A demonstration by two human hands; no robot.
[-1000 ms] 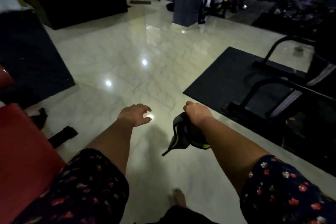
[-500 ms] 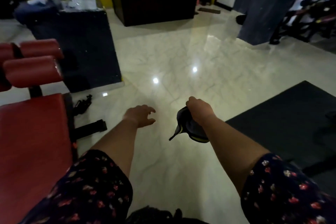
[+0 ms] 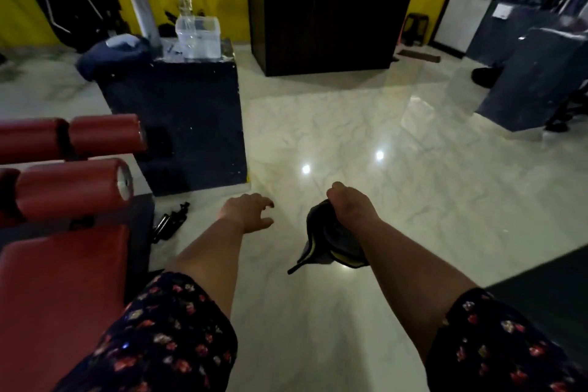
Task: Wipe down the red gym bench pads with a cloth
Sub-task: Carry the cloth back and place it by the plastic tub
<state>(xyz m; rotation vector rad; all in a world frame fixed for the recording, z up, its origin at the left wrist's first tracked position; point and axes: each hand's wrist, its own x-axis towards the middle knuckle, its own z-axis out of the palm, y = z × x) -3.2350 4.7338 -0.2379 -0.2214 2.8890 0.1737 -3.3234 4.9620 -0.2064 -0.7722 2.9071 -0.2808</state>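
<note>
Head cam: right hand has its fingers bunched round the dark cloth with yellow trim, hanging over the floor well off the right edge of the flat red vinyl bench pad. Left hand is loose and holds nothing. Looks like wiping hasn't started, so next is swinging the cloth left onto that surface.

A clear plastic container sits atop a dark box (a bottle behind it) near a black counter.

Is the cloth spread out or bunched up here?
Bunched. The right hand grips the dark cloth in a wad that hangs below the fist, one corner trailing down.
</note>
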